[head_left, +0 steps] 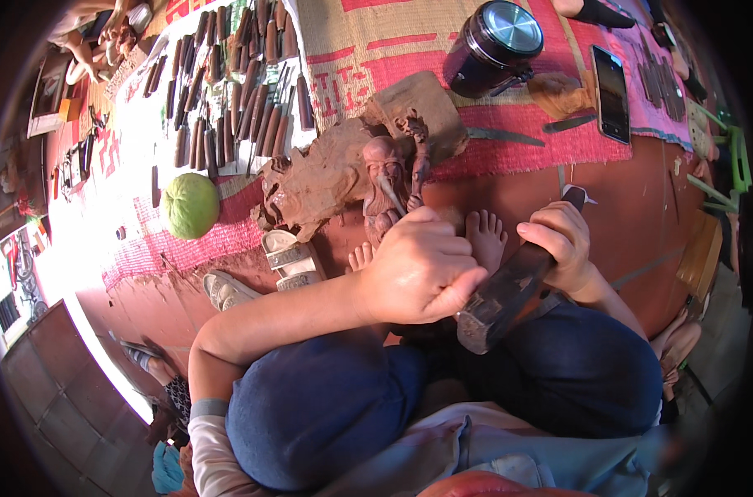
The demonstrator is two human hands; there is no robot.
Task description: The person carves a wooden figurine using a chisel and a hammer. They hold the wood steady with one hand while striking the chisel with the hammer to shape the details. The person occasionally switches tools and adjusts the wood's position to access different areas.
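My left hand (422,267) is closed round a chisel; only its thin grey blade (391,195) shows, slanting onto the beard of a carved wooden figure (380,164), and its handle is hidden in the fist. The reddish-brown figure is an old man with a staff (421,161). It stands between my bare feet, against rough wood blocks. My right hand (560,238) grips a dark wooden mallet (509,294), whose blunt end is close beside my left thumb.
Many chisels (252,116) lie on a white cloth at the far left. Nearby are a green round fruit (190,206), sandals (292,258), and a large wood block (418,106). A dark flask (494,50), a phone (611,95) and a flat blade (505,137) lie beyond. Other people sit around.
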